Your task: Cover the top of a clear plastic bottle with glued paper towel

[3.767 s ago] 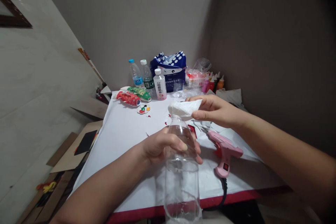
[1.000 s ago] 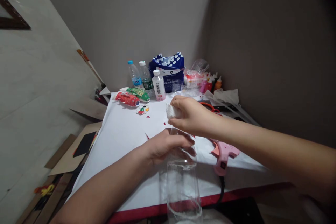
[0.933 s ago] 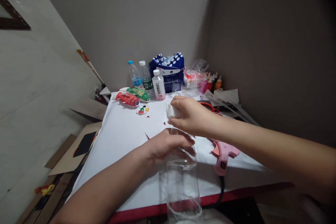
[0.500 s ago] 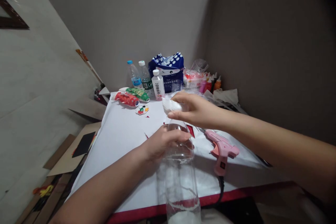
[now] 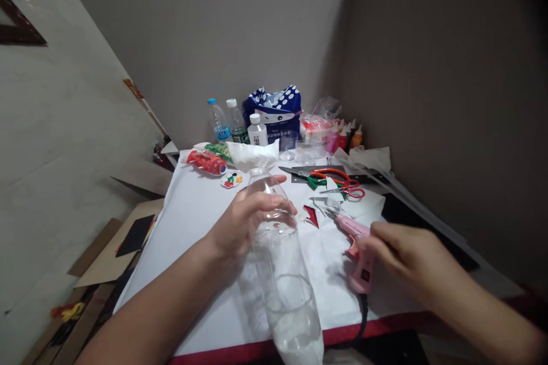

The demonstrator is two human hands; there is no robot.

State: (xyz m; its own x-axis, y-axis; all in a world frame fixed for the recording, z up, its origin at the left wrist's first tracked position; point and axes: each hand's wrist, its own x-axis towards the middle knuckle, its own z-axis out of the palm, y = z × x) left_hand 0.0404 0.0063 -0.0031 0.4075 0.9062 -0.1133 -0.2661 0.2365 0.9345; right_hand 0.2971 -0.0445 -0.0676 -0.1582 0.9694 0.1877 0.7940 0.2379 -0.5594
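My left hand point(image 5: 252, 214) is wrapped round the neck and shoulder of a clear plastic bottle point(image 5: 282, 274), which leans with its open mouth away from me and its base past the table's near edge. A white tissue-like piece point(image 5: 252, 155) shows just beyond the mouth; whether it touches the bottle I cannot tell. At the right, my right hand point(image 5: 398, 251) has its fingers curled on the rear of a pink hot glue gun point(image 5: 353, 227), which rests on the table. Scissors with red handles point(image 5: 353, 188) lie beyond the gun, among paper scraps.
Along the back of the white-covered table point(image 5: 192, 239) stand several bottles point(image 5: 219, 125), a blue bag point(image 5: 274, 114), a clear cup point(image 5: 288, 145) and paint tubes point(image 5: 355, 137). Red decorated bottle point(image 5: 208, 163) lies at the left, near a small paint palette point(image 5: 232, 180). The gun's cable point(image 5: 363, 313) crosses the front edge.
My right hand has let go of the white piece at the bottle's mouth and moved right and nearer, onto the glue gun. The bottle's neck has shifted left and tilted.
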